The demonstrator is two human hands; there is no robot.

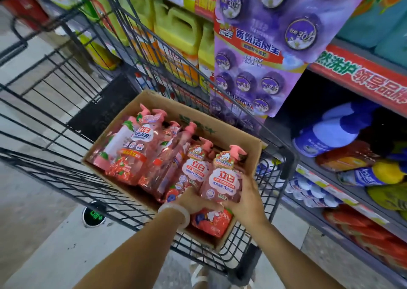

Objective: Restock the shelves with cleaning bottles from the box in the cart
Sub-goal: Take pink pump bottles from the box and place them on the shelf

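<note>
Both hands grasp one pink pump bottle [222, 178] at the box's [233, 134] 4 o'clock corner: left hand [193, 200] at its base, right hand [248, 198] round its side. Box sits in the wire cart [66, 104]; shelves [361, 68] at 3 o'clock

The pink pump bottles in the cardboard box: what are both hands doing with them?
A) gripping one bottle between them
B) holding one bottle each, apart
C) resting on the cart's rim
A: the left hand and right hand clasp the same pink pump bottle inside the cardboard box.
</note>
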